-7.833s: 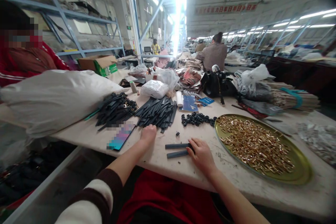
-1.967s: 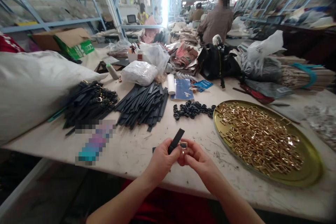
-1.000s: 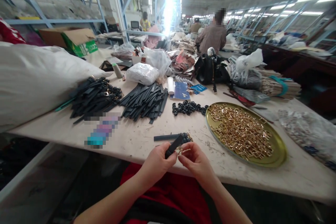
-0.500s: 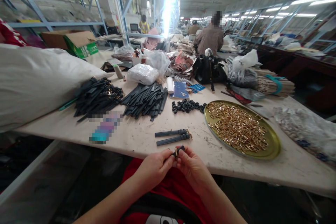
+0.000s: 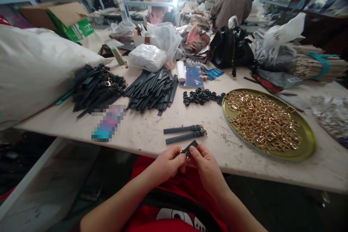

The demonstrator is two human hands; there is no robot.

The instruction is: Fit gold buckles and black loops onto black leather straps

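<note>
Between my hands, just off the table's front edge, is a short dark strap with a gold buckle at its left end. My left hand pinches the buckle end, its fingers partly covering it. The thumb of my right hand presses on the strap, fingers beneath. Just beyond my hands lie two dark straps with gold buckles, side by side on the table. A cluster of small black loops sits farther back. Gold buckles fill a round gold tray to the right.
A pile of plain dark straps lies at centre left, beside a heap of buckled straps. A large white sack borders the left side. A black handbag and plastic-wrapped bundles stand at the back. A person is beyond the table.
The view has tilted down and come closer to the table. The held strap is turned so more of its flat length shows, and my right thumb now lies on it.
</note>
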